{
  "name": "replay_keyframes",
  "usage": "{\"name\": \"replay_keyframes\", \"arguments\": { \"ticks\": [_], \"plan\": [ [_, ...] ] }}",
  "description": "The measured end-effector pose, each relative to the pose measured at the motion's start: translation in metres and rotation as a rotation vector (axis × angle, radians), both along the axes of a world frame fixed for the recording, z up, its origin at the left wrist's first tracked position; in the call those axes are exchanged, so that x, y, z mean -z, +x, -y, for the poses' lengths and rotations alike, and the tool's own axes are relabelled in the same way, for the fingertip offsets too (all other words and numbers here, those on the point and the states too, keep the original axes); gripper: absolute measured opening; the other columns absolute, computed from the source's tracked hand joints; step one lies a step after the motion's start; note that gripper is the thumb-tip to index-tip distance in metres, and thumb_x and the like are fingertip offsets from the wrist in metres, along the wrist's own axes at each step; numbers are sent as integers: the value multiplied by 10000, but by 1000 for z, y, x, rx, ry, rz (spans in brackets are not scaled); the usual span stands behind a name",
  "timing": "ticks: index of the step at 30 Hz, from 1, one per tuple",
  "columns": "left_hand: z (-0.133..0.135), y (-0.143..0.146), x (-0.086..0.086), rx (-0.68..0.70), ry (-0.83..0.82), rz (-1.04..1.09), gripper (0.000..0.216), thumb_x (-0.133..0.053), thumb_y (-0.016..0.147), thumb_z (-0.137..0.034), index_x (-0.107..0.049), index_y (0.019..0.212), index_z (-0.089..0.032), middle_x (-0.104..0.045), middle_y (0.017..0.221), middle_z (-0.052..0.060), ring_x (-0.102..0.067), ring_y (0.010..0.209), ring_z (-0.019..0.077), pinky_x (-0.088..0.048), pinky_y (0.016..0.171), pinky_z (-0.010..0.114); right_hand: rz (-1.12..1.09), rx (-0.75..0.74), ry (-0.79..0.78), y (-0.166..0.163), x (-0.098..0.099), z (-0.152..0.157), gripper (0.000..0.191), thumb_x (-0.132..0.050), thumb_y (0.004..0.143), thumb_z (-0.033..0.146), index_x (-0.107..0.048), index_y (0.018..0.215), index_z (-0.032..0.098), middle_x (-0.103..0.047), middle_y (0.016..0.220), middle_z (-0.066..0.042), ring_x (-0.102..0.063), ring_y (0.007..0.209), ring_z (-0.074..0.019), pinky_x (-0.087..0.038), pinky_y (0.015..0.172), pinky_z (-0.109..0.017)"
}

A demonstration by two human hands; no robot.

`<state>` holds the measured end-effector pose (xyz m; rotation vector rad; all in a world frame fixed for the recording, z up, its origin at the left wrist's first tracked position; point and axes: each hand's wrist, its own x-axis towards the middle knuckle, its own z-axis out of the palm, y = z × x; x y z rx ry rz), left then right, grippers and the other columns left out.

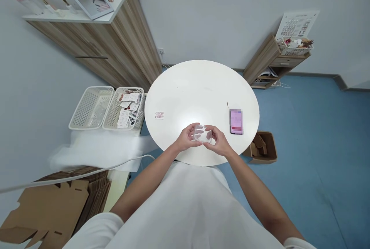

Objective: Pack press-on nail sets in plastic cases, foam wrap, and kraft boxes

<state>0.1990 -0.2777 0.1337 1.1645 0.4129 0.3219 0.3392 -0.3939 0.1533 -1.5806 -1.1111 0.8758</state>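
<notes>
Both hands meet at the bench's (202, 83) six o'clock edge: left hand (187, 139) and right hand (219, 143) pinching a small clear packet (201, 133) between them; phone (236, 121) at three, card (159, 115) at nine, untouched.

Bright, even light is filling the room from overhead, and it is throwing a soft glare patch on the round white table (199, 87) just beyond the hands, with hardly any shadow showing. The wide lens is bending the picture strongly at the edges, so the wooden cabinet (115, 48) and the walls are leaning outward. A white sheet (95, 150) at the left is smearing into blur, while the centre is staying fairly sharp.
</notes>
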Motion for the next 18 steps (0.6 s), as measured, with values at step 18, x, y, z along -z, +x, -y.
{"name": "replay_keyframes", "arguments": {
  "ticks": [18],
  "plan": [
    [10,10,2,-61,-127,118,702,-758,552,-253,-427,1171,-249,-496,1102,81,-544,933,202,-437,816,385,117,163,82,-8,11,-5,382,-608,567,292,-495,929,245,-543,1049,-51,-448,614,-120,-414,554,-291]
  ]
}}
